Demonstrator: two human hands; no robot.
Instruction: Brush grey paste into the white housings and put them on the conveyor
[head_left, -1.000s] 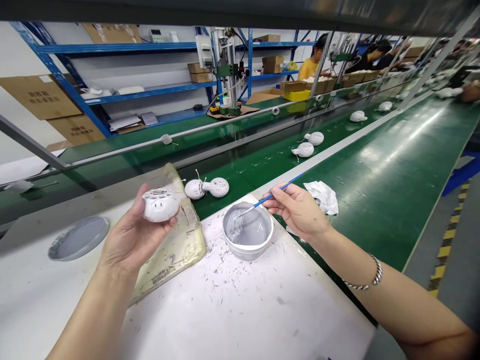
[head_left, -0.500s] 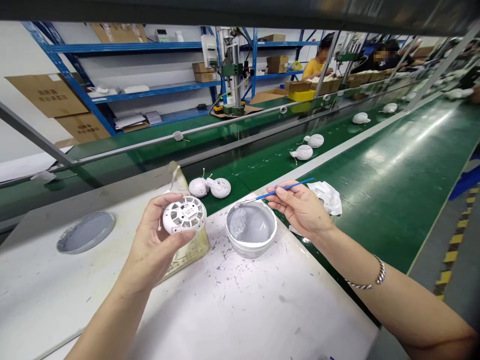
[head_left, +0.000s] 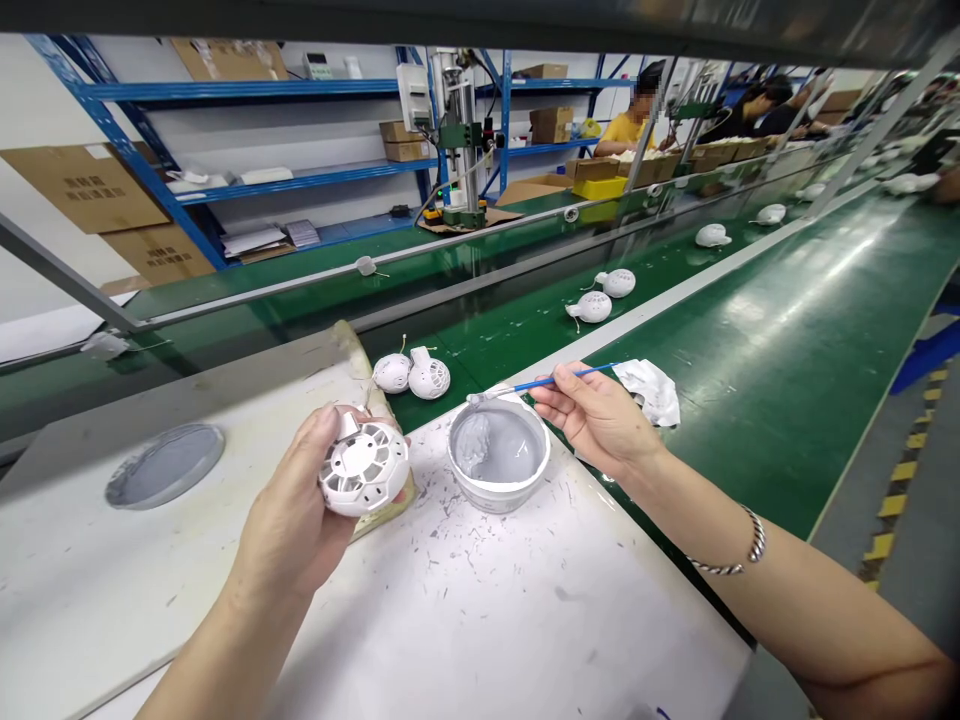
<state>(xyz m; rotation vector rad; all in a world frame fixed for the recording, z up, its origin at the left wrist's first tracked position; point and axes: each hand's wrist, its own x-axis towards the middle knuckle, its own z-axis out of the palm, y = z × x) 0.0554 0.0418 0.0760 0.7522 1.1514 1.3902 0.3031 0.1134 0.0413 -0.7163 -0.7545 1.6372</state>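
Note:
My left hand (head_left: 292, 520) is closed around a round white openwork plastic housing (head_left: 365, 468), its slotted face turned up. My right hand (head_left: 592, 415) pinches a thin blue-handled brush (head_left: 536, 383). The grey-coated tip of the brush is over the rear rim of a white bowl (head_left: 499, 497). Thick grey paste (head_left: 517, 445) fills the bowl, with a lump at its left side. Just behind the left hand, two similar white housings (head_left: 430, 377) with short cords lie on the green belt.
A round lid smeared grey (head_left: 165, 465) lies on the white board at left. A crumpled white cloth (head_left: 651, 390) is right of the bowl. More white housings (head_left: 592, 306) sit along the green conveyor (head_left: 517, 330). Behind stand a press (head_left: 459, 140), blue shelves and people working.
The left hand has turned the housing, so a different side faces me and a small tab shows on top. The brush tip has moved slightly left and up from the paste to the rim.

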